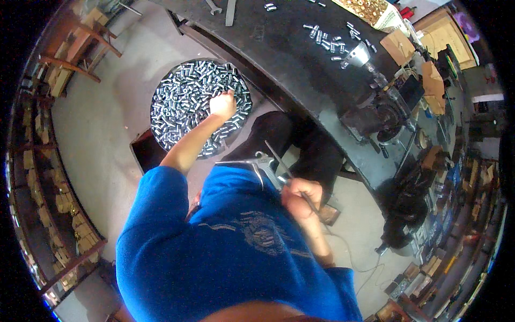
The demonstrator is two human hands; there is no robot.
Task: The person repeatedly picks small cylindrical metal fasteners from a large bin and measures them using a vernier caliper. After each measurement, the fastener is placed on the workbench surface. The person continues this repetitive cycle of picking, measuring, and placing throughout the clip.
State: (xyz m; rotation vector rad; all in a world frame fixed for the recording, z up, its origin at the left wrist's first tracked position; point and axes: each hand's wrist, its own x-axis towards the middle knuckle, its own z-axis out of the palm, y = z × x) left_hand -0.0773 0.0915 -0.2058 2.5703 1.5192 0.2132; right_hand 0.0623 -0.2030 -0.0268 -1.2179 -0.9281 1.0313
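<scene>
At the left stands a round tub (152, 121) heaped with small shiny metal sleeves (185, 88). My left hand (222, 104) is over the right half of the heap, fingers curled closed; whatever is in them is too small to make out. Near my lap, my right hand (303, 196) is closed around a thin dark metal rod (277, 156), whose tip points up and left. Across my lap lies a silver air blow gun (260, 162), just left of the right hand and apart from the tub.
A dark workbench (279, 45) runs diagonally at the upper right. It bears loose metal sleeves (324, 40), a wrench (213, 6), a box of brass-coloured parts (370, 12) and a dark machine (378, 115). A thin hose (348, 248) trails across the floor. Shelves (59, 214) line the left.
</scene>
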